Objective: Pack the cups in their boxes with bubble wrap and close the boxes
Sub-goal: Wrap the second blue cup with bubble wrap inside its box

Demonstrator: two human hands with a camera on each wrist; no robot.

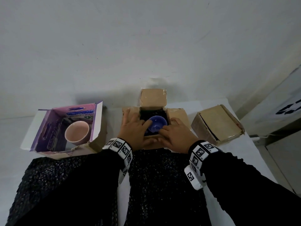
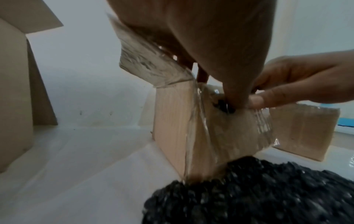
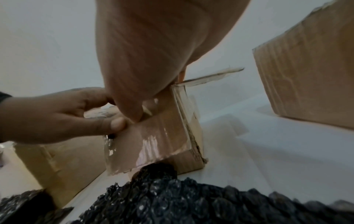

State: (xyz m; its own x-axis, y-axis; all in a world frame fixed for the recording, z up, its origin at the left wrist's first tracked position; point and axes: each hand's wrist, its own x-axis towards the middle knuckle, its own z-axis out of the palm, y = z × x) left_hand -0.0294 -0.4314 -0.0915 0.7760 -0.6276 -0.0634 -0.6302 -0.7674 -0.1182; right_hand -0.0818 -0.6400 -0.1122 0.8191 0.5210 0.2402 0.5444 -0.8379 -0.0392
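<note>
- Black bubble wrap (image 1: 78, 190) lies nearest, spread over the near edge of the white bench (image 1: 9, 160) in front of the boxes, with both dark sleeves passing above it.
- Blue cup (image 1: 157, 124) sits mouth-up inside the middle cardboard box (image 1: 178, 115), on a dark lining that looks like more bubble wrap.
- That box stands mid-bench near the far edge, against the wall; its far flap is upright and its side flaps are folded outward.
- Left hand (image 1: 135, 129) reaches in from the box's left side, fingers bent down to the cup's left rim, thumb over the taped near flap.
- Right hand (image 1: 175, 132) comes in from the right, fingers curled to the cup's near-right rim, thumb also on the near flap.
- From the wrist views, the two thumbs meet at the top of that near flap (image 2: 229, 130); whether the fingers truly grip the cup or only touch it I cannot tell.
- Pink cup (image 1: 77, 132) stands upright in the open purple-lined box (image 1: 48, 128) toward the bench's left edge, apart from the middle box.
- Third cardboard box (image 1: 218, 123), flaps shut, rests near the bench's right edge, tilted a little.
- Both wrists wear white bands (image 1: 120, 147) printed with black square markers.
</note>
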